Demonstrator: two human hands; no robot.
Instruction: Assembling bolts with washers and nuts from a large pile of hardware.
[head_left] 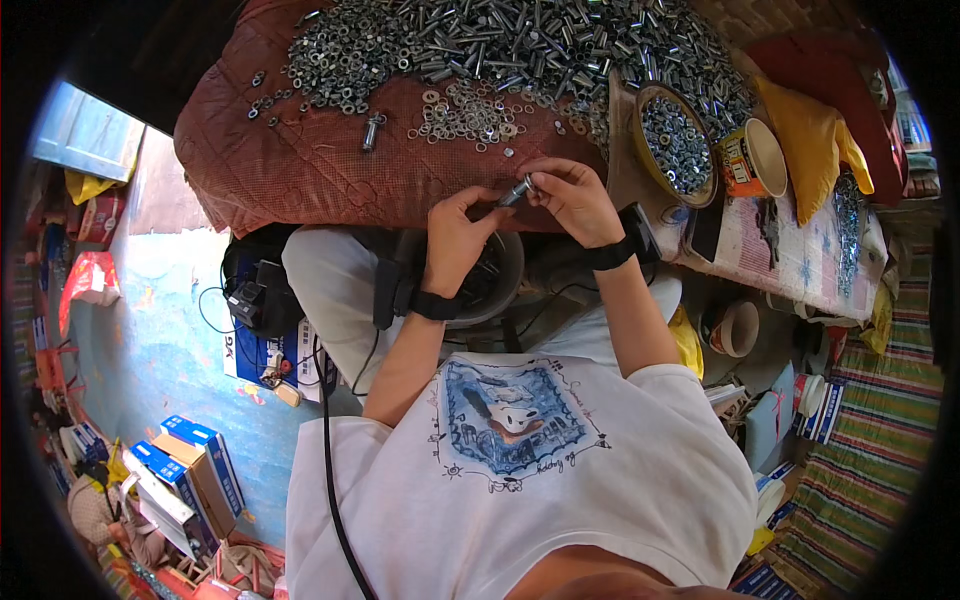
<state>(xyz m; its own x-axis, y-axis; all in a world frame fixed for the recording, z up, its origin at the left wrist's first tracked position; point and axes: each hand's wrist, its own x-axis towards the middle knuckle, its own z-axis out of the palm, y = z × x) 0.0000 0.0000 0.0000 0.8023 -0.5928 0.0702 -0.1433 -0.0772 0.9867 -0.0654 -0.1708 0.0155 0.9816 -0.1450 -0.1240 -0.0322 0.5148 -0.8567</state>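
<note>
Shirt (650,470), lettered print (515,415); hands (456,237) hold bolt (512,195); lettered orange cup (738,168).

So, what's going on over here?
A person is holding a small metal bolt-like piece in both hands: the left hand grips its lower end, and the right hand pinches the upper end. Ahead, on a dark red quilted cloth, lie heaps of nuts, flat washers and longer metal parts. A separate metal piece lies nearer the person, and a bowl to the right holds more small parts.
</note>
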